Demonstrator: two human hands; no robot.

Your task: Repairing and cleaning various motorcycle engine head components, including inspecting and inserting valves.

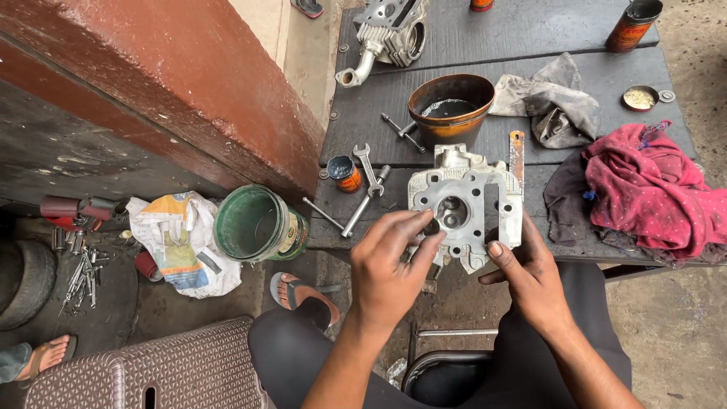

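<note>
A grey aluminium cylinder head (463, 203) lies flat at the near edge of a dark wooden bench (485, 53), its round chamber with valves facing up. My left hand (394, 261) pinches at its near left corner, fingertips together on the metal by the chamber. Its near right edge is gripped by my right hand (526, 273), thumb on top. A thin rusty metal strip (516, 155) lies against the head's far right side.
On the bench: a brown bowl of dark liquid (450, 106), spanners (367, 178), a small orange can (344, 173), grey rag (551, 102), red cloth (651, 189), another engine casting (390, 34). A green bucket (257, 226) stands on the floor at left, beside a brown pillar.
</note>
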